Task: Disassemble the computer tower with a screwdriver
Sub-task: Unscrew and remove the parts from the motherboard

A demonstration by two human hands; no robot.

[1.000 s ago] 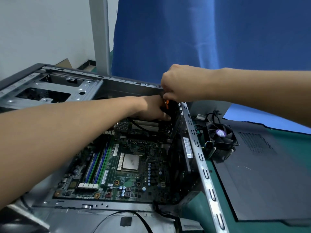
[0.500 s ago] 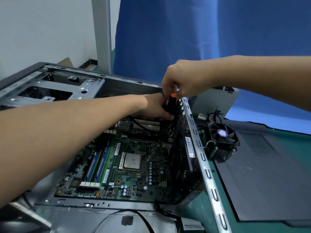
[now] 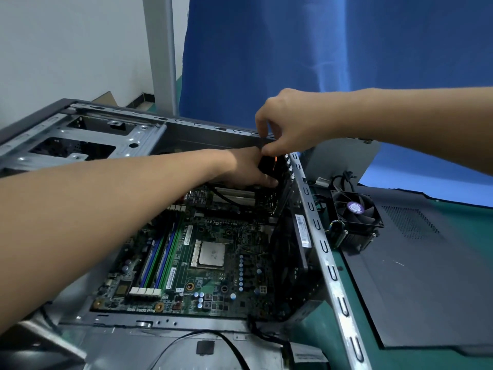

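Since the earlier frame: right hand raised a little, its grip loosened from a fist into a fingertip pinch; left arm unchanged.

- Tower: lies on its side on the counter, open face up, side already off.
- Drive cage: bare metal, far left corner of the tower.
- RAM: sticks seated in blue and green slots.
- Board: green, not yet lifted from the tower floor; CPU uncovered at its middle.
- Left hand: reaches across the board to the far right corner, fingers curled round the lower part of a black handle.
- Screwdriver: the black handle with an orange mark, by my reading; stands near upright against the rear wall. Tip hidden.
- Right hand: directly above the left, thumb and fingers pinching the handle's top end.
- Rail: slotted edge of the tower, running toward the camera.
- Fan: cooler, out of the tower, resting on the edge of the panel.
- Panel: dark side cover, flat on the counter, right.

Step in hand, as judged: backing out a screw at the rear corner, probably a card or bracket fixing. Next move calls for steady downward pressure from the left hand while the right twirls the top, then catching the loose screw before it drops onto the board.
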